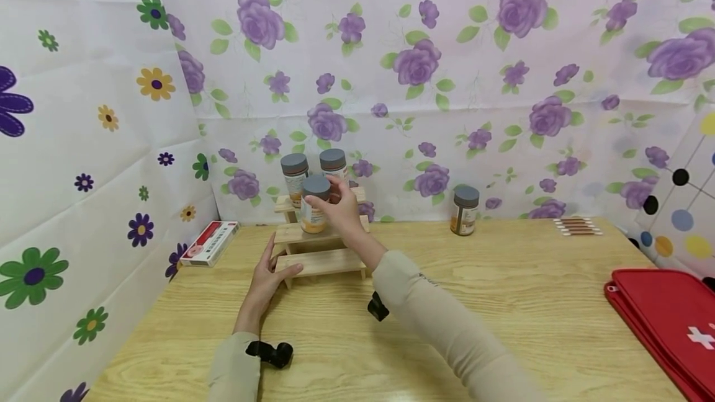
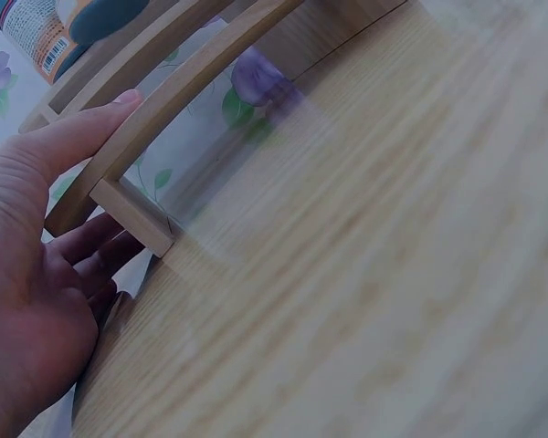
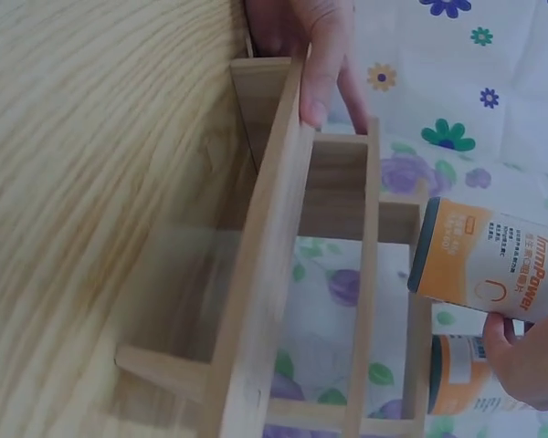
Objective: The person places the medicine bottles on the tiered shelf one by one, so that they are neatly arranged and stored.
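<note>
A three-step wooden rack (image 1: 321, 262) stands near the back of the table. My left hand (image 1: 267, 278) holds its left end, the thumb over the lowest step (image 2: 183, 100) and the fingers behind it. My right hand (image 1: 342, 206) grips a supplement bottle (image 1: 314, 213) with a grey lid and a white-and-orange label, close over the middle step. In the right wrist view the held bottle (image 3: 493, 260) shows its printed front, thumb at its side. Two similar bottles stand on the top step: one at left (image 1: 295, 178), one at right (image 1: 333, 161), partly hidden by my hand.
Another grey-lidded bottle (image 1: 465, 209) stands alone near the back edge. Cotton swabs (image 1: 578, 226) lie further right. A red pouch with a white cross (image 1: 665, 321) is at the right edge, and a small red-and-white box (image 1: 211, 243) lies left of the rack. Flowered curtain surrounds the table.
</note>
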`<action>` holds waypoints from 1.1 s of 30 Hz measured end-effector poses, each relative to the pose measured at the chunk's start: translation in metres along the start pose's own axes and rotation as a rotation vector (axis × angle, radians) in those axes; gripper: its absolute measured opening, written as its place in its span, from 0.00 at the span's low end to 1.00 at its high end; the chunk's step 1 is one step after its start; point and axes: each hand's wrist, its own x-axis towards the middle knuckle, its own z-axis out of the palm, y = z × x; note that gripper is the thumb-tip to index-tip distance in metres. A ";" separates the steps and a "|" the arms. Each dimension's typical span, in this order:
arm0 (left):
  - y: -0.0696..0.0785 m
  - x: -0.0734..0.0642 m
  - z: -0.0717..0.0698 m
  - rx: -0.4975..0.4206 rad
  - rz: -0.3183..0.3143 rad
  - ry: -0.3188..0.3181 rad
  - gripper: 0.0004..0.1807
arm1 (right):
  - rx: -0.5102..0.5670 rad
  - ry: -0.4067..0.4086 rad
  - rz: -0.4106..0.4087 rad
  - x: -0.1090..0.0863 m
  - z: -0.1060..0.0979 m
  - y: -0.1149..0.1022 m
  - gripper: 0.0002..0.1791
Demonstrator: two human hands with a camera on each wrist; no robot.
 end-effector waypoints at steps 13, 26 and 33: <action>0.011 -0.007 0.001 -0.022 -0.024 -0.020 0.56 | -0.005 0.013 0.019 -0.002 0.015 0.010 0.36; 0.003 -0.001 -0.002 0.017 -0.016 0.002 0.56 | -0.047 0.010 -0.026 -0.001 0.029 0.020 0.35; 0.000 -0.001 0.000 0.021 0.005 0.005 0.56 | -0.045 0.009 -0.053 -0.001 0.036 0.023 0.34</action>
